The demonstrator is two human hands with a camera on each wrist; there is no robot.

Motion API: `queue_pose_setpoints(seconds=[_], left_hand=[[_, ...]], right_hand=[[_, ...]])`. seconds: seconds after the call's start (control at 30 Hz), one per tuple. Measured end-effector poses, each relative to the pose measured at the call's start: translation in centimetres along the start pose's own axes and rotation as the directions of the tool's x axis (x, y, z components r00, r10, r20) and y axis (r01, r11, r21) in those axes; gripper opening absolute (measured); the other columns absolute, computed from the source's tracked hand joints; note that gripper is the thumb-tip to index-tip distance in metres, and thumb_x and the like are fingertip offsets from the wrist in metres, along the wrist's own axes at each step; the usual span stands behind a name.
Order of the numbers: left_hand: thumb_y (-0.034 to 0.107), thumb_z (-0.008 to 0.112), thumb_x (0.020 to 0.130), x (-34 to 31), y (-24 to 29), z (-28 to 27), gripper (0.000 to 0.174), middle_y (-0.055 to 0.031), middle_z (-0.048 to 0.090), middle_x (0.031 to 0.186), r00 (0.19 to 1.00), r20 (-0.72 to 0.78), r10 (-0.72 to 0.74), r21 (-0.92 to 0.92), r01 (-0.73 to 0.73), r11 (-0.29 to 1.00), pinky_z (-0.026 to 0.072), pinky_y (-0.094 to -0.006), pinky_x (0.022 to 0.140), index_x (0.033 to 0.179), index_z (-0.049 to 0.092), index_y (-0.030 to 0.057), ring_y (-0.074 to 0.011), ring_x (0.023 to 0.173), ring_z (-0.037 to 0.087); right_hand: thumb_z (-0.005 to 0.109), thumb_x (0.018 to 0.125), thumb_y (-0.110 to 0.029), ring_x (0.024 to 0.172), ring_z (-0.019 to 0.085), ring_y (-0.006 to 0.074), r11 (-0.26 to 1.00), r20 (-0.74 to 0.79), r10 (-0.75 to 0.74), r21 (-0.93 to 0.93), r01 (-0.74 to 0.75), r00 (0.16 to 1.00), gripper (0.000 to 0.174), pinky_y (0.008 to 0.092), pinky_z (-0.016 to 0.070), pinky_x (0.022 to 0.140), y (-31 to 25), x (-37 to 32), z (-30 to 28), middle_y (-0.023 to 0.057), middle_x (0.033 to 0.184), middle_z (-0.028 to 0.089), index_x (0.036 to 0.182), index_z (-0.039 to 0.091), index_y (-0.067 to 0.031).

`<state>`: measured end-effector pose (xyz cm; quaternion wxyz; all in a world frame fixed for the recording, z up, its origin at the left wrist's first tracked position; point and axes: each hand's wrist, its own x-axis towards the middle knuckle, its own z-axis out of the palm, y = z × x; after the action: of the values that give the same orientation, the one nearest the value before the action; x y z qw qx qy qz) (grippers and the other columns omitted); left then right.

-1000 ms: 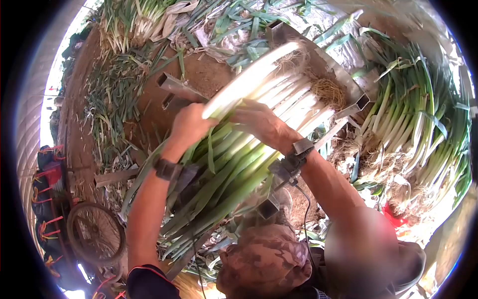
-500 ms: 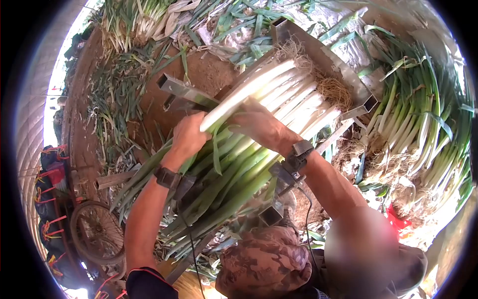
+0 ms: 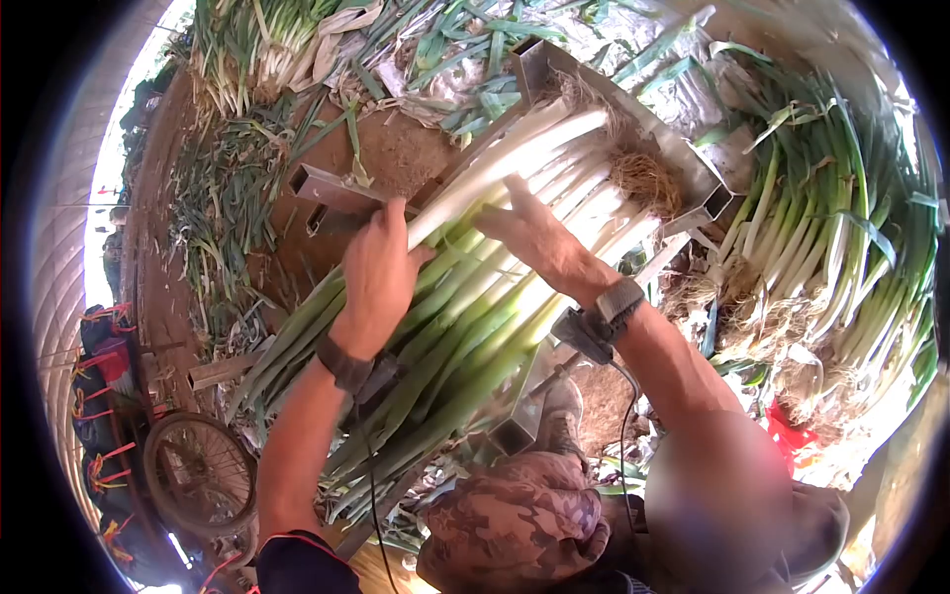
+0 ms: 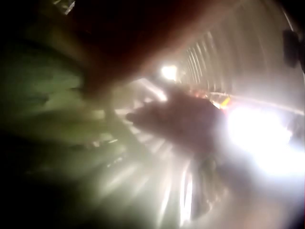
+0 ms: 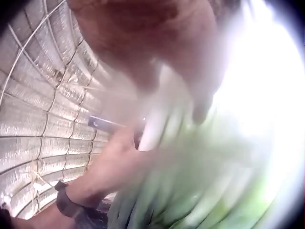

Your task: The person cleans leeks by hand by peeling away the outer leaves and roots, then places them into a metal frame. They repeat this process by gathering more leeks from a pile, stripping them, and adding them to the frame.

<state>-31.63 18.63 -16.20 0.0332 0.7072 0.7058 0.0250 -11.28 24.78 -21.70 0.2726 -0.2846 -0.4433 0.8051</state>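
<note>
A thick bundle of leeks point(image 3: 465, 307) lies slantwise in a metal frame point(image 3: 648, 129), white stems and roots at the upper right, green leaves at the lower left. Along the bundle's upper left side rests my left hand point(image 3: 381, 277), thumb stretched over the stalks and fingers beside the outermost one. My right hand point(image 3: 539, 243) is over the pale stems with thumb and fingers spread, gripping nothing. The right wrist view shows my left hand point(image 5: 112, 162) against the leeks point(image 5: 162, 124), below my right hand point(image 5: 162, 43). The left wrist view is badly blurred.
More leeks point(image 3: 821, 218) are piled at the right and others point(image 3: 257, 49) at the upper left. Loose leaves litter the ground. Metal tube ends point(image 3: 332, 188) stick out near my left hand. A wheel point(image 3: 198, 470) stands at the lower left.
The thick white leek that was lifted between my hands now lies along the bundle's upper edge. My left hand has loosened around it, and my right fingers have spread.
</note>
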Motion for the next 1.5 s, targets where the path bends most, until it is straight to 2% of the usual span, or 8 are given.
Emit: queue_pose_setpoints(seconds=[0.23, 0.47, 0.83, 0.93, 1.1, 1.3, 1.37, 1.5], left_hand=[[0.016, 0.070, 0.085, -2.2, -2.4, 0.6, 0.030, -0.0180, 0.062, 0.090, 0.952, -0.282, 0.121, 0.099, -0.096, 0.990, 0.0508, -0.0479, 0.070, 0.108, 0.056, 0.0015, -0.0386, 0.084, 0.064], [0.033, 0.065, 0.090, -0.7, -2.8, 1.9, 0.031, -0.0182, 0.066, 0.080, 0.998, -0.065, -0.021, 0.177, 0.032, 0.984, 0.0522, -0.0490, 0.063, 0.088, 0.053, 0.0042, -0.0383, 0.072, 0.066], [0.046, 0.060, 0.092, 1.0, -2.0, 1.2, 0.050, -0.0302, 0.066, 0.086, 0.932, 0.103, -0.349, 0.035, 0.347, 0.937, 0.0503, -0.0538, 0.074, 0.088, 0.068, -0.0031, -0.0495, 0.083, 0.063], [0.044, 0.067, 0.086, 1.0, -3.5, 1.0, 0.045, -0.0270, 0.067, 0.089, 0.948, 0.121, -0.293, -0.103, 0.306, 0.947, 0.0498, -0.0519, 0.077, 0.091, 0.069, -0.0007, -0.0467, 0.087, 0.064], [0.036, 0.073, 0.081, 1.3, -6.6, 0.2, 0.041, -0.0255, 0.066, 0.090, 0.944, 0.325, -0.060, -0.364, 0.183, 0.913, 0.0492, -0.0449, 0.074, 0.094, 0.064, -0.0026, -0.0425, 0.086, 0.064], [0.025, 0.073, 0.080, 1.5, -6.8, -1.0, 0.034, -0.0254, 0.064, 0.088, 0.966, 0.252, -0.049, -0.157, 0.091, 0.983, 0.0480, -0.0438, 0.073, 0.093, 0.062, -0.0048, -0.0427, 0.084, 0.062], [0.025, 0.070, 0.083, 1.5, -6.3, -0.9, 0.034, -0.0280, 0.063, 0.088, 0.961, 0.271, -0.058, -0.132, 0.097, 0.986, 0.0464, -0.0476, 0.073, 0.094, 0.058, -0.0057, -0.0458, 0.086, 0.060], [0.026, 0.066, 0.087, 0.5, -6.1, 2.4, 0.035, -0.0307, 0.062, 0.089, 0.979, 0.193, -0.059, -0.116, 0.082, 0.990, 0.0452, -0.0520, 0.074, 0.096, 0.053, -0.0053, -0.0489, 0.088, 0.058]], right_hand=[[0.051, 0.094, -0.055, 0.140, 0.031, 0.0426, 0.784, -0.138, -0.072, -0.621, -0.030, 0.988, 0.094, 0.0479, 0.0265, 0.117, -0.1, 3.9, 1.8, 0.0334, 0.150, 0.027, 0.150, 0.007, 0.0069], [0.061, 0.080, -0.070, 0.140, 0.033, 0.0388, 0.941, 0.187, -0.313, -0.074, 0.331, 0.931, 0.106, 0.0475, 0.0301, 0.115, 1.9, 1.7, -4.2, 0.0251, 0.148, 0.037, 0.152, 0.020, -0.0041], [0.066, 0.089, -0.024, 0.135, 0.039, 0.0391, 0.659, -0.140, -0.250, -0.749, 0.063, 0.958, 0.082, 0.0436, 0.0434, 0.107, 2.0, 5.2, -1.5, 0.0252, 0.155, 0.021, 0.152, 0.019, -0.0012], [0.069, 0.081, -0.058, 0.131, 0.046, 0.0335, 0.866, 0.205, -0.444, 0.349, 0.359, 0.872, 0.094, 0.0447, 0.0453, 0.105, 5.3, 3.1, -2.9, 0.0270, 0.144, 0.040, 0.147, 0.031, -0.0043], [0.070, 0.088, -0.026, 0.122, 0.052, 0.0338, 0.888, 0.373, -0.165, 0.460, -0.028, 0.913, 0.056, 0.0414, 0.0460, 0.104, 5.7, -0.2, 1.4, 0.0187, 0.135, 0.051, 0.134, 0.047, -0.0040], [0.066, 0.088, -0.009, 0.125, 0.050, 0.0314, 0.347, 0.631, -0.265, -0.643, 0.683, 0.729, 0.031, 0.0380, 0.0454, 0.105, 5.1, 4.1, 2.9, 0.0153, 0.132, 0.056, 0.119, 0.063, -0.0053], [0.066, 0.088, -0.009, 0.132, 0.044, 0.0317, 0.960, 0.346, 0.209, 0.106, -0.260, 0.915, 0.033, 0.0394, 0.0451, 0.105, 4.9, 4.2, 3.5, 0.0183, 0.149, 0.038, 0.120, 0.063, -0.0015], [0.066, 0.088, -0.010, 0.135, 0.040, 0.0315, 0.883, 0.400, 0.242, 0.286, -0.372, 0.884, 0.053, 0.0404, 0.0450, 0.106, 6.1, 5.1, 2.8, 0.0211, 0.155, 0.023, 0.136, 0.048, 0.0023]])
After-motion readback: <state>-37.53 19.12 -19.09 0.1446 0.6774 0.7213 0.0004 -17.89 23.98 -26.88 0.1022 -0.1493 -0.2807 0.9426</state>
